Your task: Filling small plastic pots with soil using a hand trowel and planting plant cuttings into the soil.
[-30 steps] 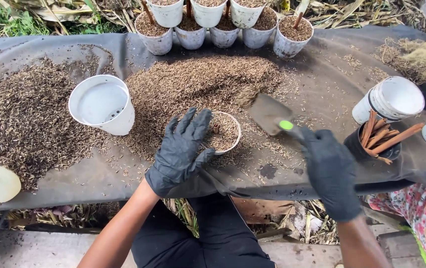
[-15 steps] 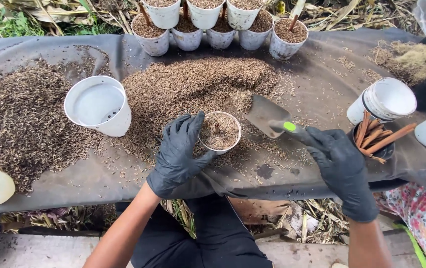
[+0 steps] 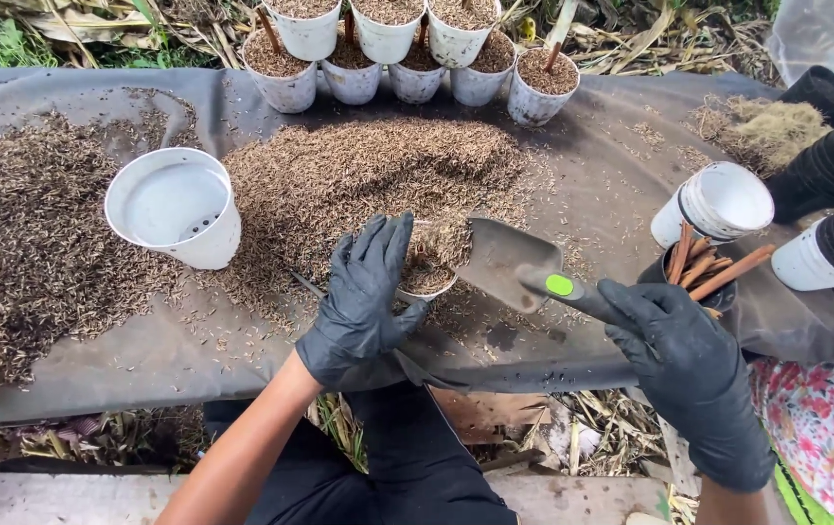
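matt metal trowel [image 3: 499, 258]; smooth plastic pot [image 3: 176, 206]

Clear plastic bag [image 3: 825, 39] at top right corner, no labels, signs or screens
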